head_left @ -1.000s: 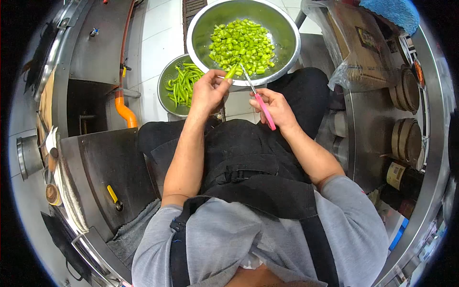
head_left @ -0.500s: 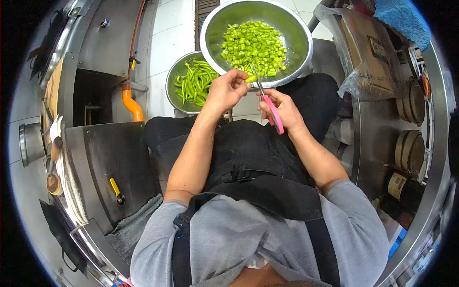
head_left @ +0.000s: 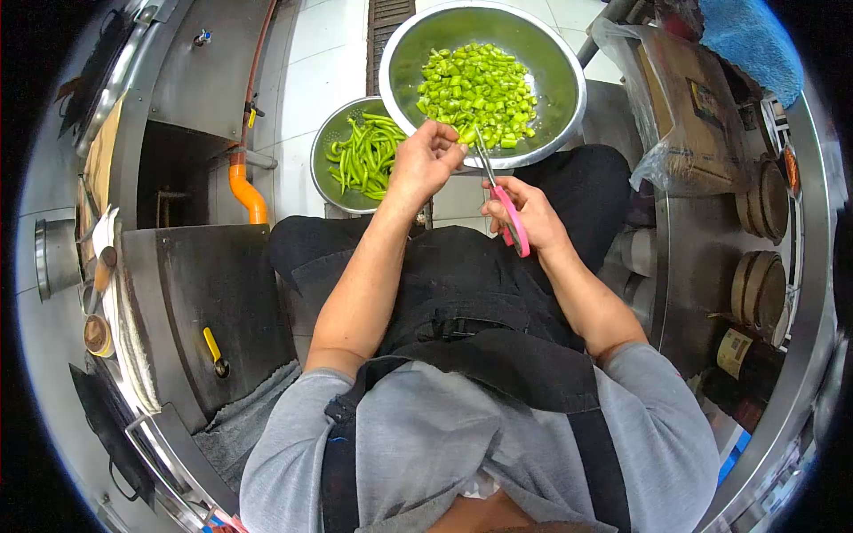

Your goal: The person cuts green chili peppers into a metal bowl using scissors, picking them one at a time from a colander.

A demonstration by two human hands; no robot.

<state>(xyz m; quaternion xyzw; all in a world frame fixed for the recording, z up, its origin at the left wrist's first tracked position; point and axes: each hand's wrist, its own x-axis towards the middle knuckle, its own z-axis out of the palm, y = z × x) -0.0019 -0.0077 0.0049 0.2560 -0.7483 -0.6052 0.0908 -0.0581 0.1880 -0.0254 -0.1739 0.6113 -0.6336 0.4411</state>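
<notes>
My left hand (head_left: 426, 162) pinches a short green pepper piece (head_left: 467, 135) at the near rim of a large steel bowl (head_left: 569, 105). Pink-handled scissors (head_left: 511, 218) are in my right hand (head_left: 530, 216), their blades pointing up beside the pepper piece. Many cut green pepper pieces (head_left: 475, 84) lie in the bowl. To its left, a smaller perforated steel bowl (head_left: 322, 169) holds whole long green peppers (head_left: 366, 153).
An orange pipe (head_left: 244, 191) and steel cabinets (head_left: 209, 302) stand on the left. A plastic-wrapped cardboard box (head_left: 684, 107), a blue cloth (head_left: 751, 49) and round wooden-looking stacks (head_left: 762, 284) are on the right.
The whole view has shifted, so bowls and hands appear further right than a second ago. The pepper in my left hand shows shorter, and the scissors have tilted more upright.
</notes>
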